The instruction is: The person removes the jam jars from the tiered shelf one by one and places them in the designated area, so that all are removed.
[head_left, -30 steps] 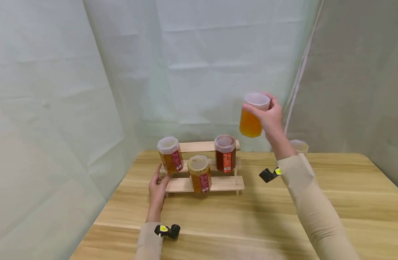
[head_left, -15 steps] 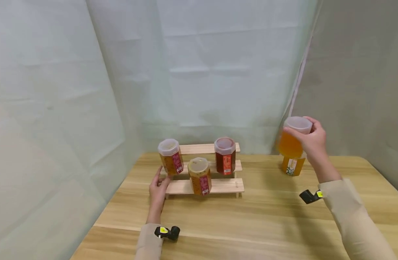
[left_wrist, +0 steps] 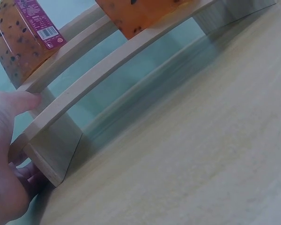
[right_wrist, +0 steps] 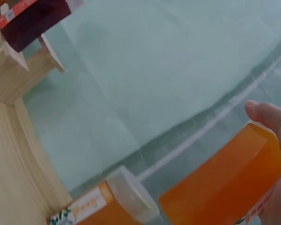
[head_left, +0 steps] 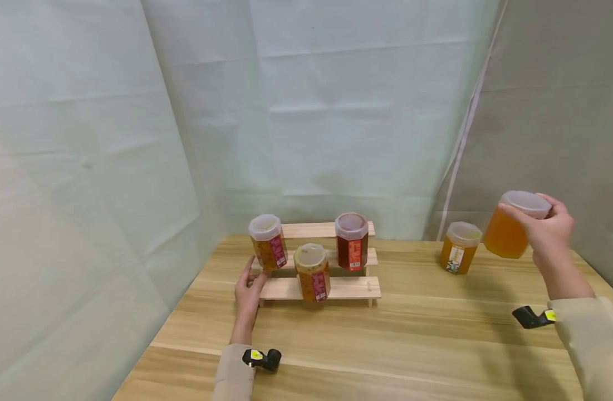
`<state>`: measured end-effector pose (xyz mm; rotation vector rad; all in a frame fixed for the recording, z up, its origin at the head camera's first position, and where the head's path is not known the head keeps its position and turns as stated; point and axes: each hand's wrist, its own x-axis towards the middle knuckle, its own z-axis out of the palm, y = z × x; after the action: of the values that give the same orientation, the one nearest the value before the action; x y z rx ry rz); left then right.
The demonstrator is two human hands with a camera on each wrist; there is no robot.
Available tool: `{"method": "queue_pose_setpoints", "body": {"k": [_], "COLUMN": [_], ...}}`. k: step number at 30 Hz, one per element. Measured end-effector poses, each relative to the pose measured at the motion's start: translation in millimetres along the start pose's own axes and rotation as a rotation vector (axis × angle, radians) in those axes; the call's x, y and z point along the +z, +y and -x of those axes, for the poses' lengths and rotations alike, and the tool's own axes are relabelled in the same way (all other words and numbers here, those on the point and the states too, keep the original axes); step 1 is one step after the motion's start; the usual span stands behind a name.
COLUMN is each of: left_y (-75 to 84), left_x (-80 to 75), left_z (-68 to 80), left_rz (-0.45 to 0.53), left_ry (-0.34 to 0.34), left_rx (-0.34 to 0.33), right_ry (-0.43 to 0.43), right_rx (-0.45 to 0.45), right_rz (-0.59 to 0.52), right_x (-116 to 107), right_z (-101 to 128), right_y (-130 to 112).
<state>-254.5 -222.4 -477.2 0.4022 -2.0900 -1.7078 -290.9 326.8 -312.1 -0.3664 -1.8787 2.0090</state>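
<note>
My right hand [head_left: 552, 228] grips a lidded jar of orange-yellow jelly [head_left: 508, 231] near its top. The jar is held tilted above the table's right side. To its left stands a similar orange jar [head_left: 459, 248] with a white label. At the left end of a stepped wooden rack [head_left: 353, 287], my left hand [head_left: 248, 292] holds the side, its thumb [left_wrist: 25, 101] by a plank and other fingers partly hidden behind the end support. On the rack stand two seeded amber jars, one at left [head_left: 269, 245] and one lower in front [head_left: 312, 275], plus a dark red jar [head_left: 352, 245].
The rack stands on a wood-grain table [head_left: 386, 351] near its back edge. Pale cloth sheets [head_left: 336, 111] hang behind and to the left, with a greyer one on the right. Each sleeve carries a small black camera.
My right hand has carried the orange jar from above the rack's right end to the right and lower, past the standing orange jar, which now shows fully. My left hand stays at the rack.
</note>
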Motion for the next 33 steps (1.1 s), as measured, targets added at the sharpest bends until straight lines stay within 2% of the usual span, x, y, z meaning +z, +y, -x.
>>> {"method": "queue_pose_setpoints", "body": {"k": [5, 12, 15, 17, 23, 28, 33], "left_y": [1.1, 0.1, -0.5, -0.6, -0.5, -1.2, -0.5], "left_x": [0.9, 1.0, 1.1, 1.1, 1.8, 1.1, 0.1], "left_z": [-0.7, -1.7, -0.7, -0.3, -0.5, -1.6, -1.2], "left_rz": [-0.009, -0.013, -0.017, -0.021, -0.026, -0.029, -0.02], "left_ry": [-0.006, -0.013, -0.013, -0.009, -0.011, -0.005, 0.001], "left_rx": [-0.003, 0.012, 0.006, 0.002, 0.007, 0.01, 0.009], "right_ry": [0.039, 0.074, 0.084, 0.091, 0.125, 0.148, 0.162], "right_rx": [0.094, 0.098, 0.111, 0.125, 0.188, 0.238, 0.228], "right_rz": [0.086, 0.107, 0.18, 0.228, 0.234, 0.28, 0.285], "right_x": [-17.1, -29.9, -33.7, -35.2, -37.3, -35.5, -31.0], "right_z": [-1.1, -8.7, -12.0, -14.3, -18.9, -18.1, -18.3], "right_y": [8.5, 30.9, 40.9, 47.3, 65.0, 78.0, 86.3]}}
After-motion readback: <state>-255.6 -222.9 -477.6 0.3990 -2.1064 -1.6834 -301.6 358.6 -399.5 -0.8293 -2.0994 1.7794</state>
